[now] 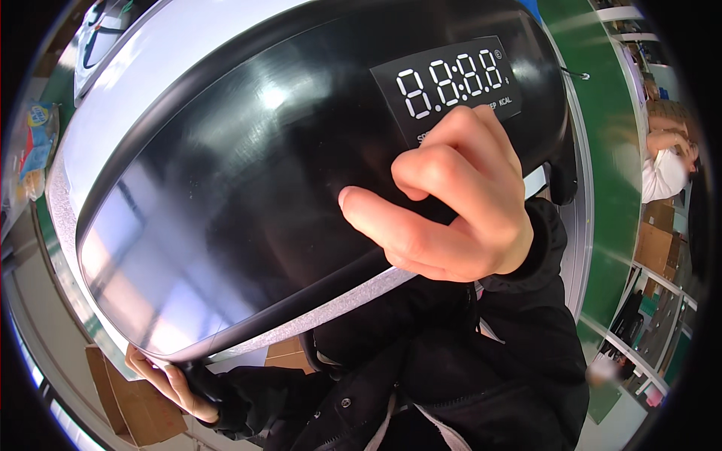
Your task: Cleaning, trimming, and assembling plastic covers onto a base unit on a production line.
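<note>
A long, glossy black panel (248,165) with rounded ends lies slantwise in front of me, on a pale foam-like sheet (331,301). Near its far right end is a dark rectangular display label (451,83) with white segment digits. My right hand (466,199) is over the label's lower edge, fingers curled, one finger sticking out to the left above the panel. Whatever its fingertips may hold is hidden. At the panel's near left end, my left hand (173,387) grips the edge, with some fingers hidden beneath it.
An open cardboard box (135,402) stands below my left hand. Packaged items in clear plastic (37,150) are at the far left. Past a green surface (613,173) on the right, another person (665,169) appears near shelves and cartons (654,240).
</note>
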Motion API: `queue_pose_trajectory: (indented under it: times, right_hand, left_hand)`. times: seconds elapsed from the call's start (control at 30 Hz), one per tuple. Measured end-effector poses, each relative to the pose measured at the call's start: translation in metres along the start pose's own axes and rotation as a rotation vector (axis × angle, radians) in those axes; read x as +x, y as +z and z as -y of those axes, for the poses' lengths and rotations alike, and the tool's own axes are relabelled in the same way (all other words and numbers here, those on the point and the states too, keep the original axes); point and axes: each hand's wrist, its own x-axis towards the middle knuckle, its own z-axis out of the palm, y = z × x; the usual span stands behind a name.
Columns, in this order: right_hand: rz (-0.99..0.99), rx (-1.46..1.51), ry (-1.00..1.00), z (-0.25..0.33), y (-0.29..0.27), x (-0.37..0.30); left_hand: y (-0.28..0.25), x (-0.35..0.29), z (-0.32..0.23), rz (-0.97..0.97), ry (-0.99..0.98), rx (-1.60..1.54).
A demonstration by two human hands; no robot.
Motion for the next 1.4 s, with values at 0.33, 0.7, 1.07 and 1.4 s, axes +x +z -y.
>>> queue_pose_trajectory:
  times: [0.33,0.7,1.07,1.4]
  right_hand:
    - [-0.054,0.019,0.034,0.0,0.003,-0.003]
    - [-0.057,-0.082,0.064,0.003,0.001,-0.002]
    - [-0.035,-0.127,-0.031,0.0,0.0,-0.004]
    - [-0.083,-0.051,-0.078,-0.002,0.0,-0.009]
  left_hand:
    - [0.003,-0.006,0.004,-0.154,-0.046,0.112]
    - [0.016,0.003,-0.016,-0.109,-0.121,0.019]
    - [0.006,-0.003,-0.008,-0.024,-0.043,0.057]
    - [0.008,-0.006,-0.012,-0.048,-0.006,0.066]
